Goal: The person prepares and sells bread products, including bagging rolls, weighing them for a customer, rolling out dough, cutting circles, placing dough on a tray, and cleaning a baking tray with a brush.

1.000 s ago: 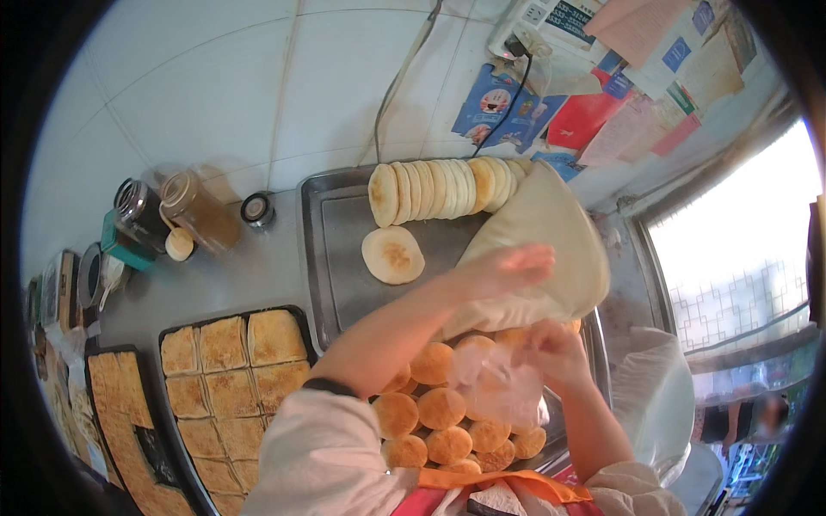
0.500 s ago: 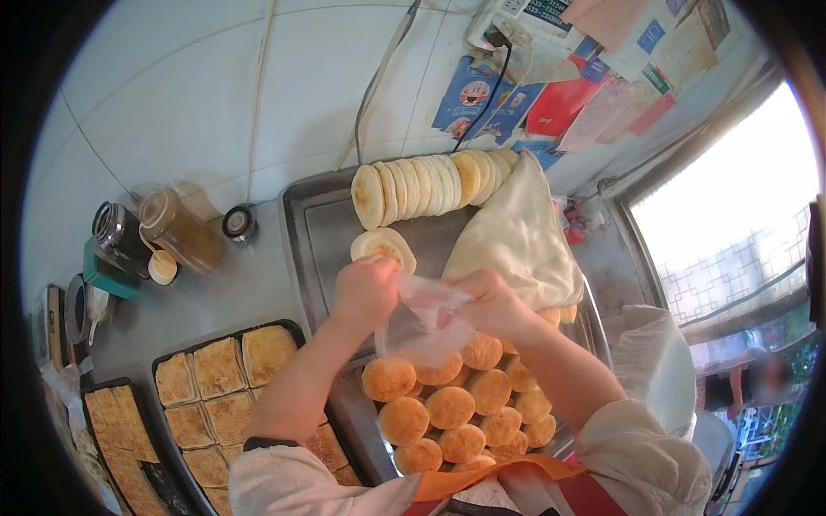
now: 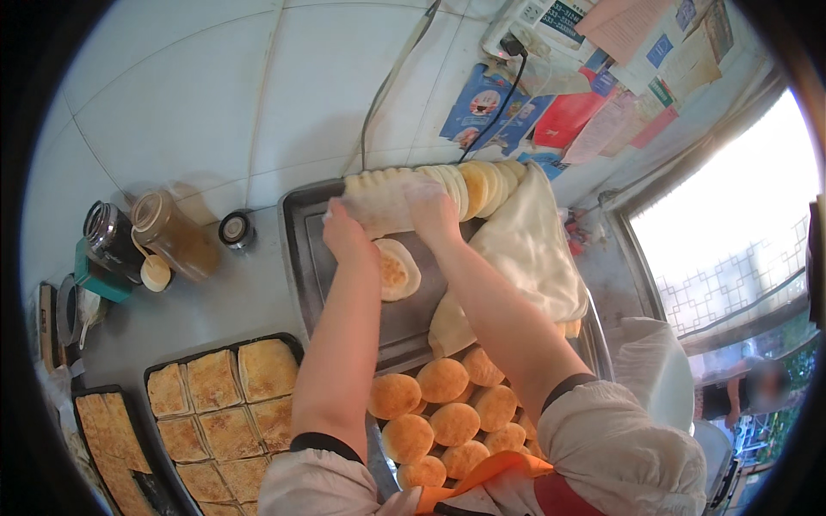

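Observation:
A row of pale round flatbreads [image 3: 454, 187] stands on edge along the far side of a dark metal tray [image 3: 344, 297]. A thin clear plastic bag [image 3: 383, 206] lies over the left part of that row, and the breads show through it. My left hand [image 3: 346, 232] is closed on the bag's edge at the left end of the row. My right hand [image 3: 430, 211] grips the bag farther right, its fingers partly hidden and blurred. Just below the hands, one flatbread [image 3: 398, 271] lies flat with its browned middle up.
A cream cloth [image 3: 533, 249] covers the tray's right side. Nearer me sit several browned round buns [image 3: 454, 424]. Pans of square flatbreads [image 3: 215, 381] stand at left, jars [image 3: 176, 236] behind them. A cord [image 3: 503, 99] hangs on the wall.
Both hands have moved away from me, from above the buns to the row of flatbreads. The plastic bag has gone with them and now lies over the row's left part.

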`<state>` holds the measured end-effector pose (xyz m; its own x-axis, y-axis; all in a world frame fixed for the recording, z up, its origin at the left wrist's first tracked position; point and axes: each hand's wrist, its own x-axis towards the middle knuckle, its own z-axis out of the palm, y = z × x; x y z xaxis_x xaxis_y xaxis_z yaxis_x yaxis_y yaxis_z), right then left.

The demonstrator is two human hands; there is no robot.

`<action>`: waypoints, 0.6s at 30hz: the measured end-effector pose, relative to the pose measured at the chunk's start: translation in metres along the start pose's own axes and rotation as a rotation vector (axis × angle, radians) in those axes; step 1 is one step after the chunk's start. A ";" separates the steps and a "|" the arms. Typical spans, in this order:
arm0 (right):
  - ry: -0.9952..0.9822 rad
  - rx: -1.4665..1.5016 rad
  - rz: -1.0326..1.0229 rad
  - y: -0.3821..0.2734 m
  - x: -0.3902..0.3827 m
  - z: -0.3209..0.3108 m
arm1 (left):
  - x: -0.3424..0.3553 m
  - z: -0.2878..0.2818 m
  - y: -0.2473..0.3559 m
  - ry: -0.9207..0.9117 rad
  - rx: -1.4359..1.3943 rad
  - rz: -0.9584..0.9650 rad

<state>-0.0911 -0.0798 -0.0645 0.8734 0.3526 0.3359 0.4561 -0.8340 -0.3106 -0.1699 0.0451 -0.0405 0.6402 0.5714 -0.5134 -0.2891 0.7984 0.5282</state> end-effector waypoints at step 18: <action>-0.185 0.941 0.603 0.001 -0.085 -0.096 | -0.035 -0.084 0.050 -0.341 0.997 0.300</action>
<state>-0.1812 -0.1510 -0.0082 0.9703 0.1236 -0.2078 -0.1693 -0.2661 -0.9490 -0.2670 0.0807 -0.0533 0.8474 0.5123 -0.1393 0.1410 0.0358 0.9894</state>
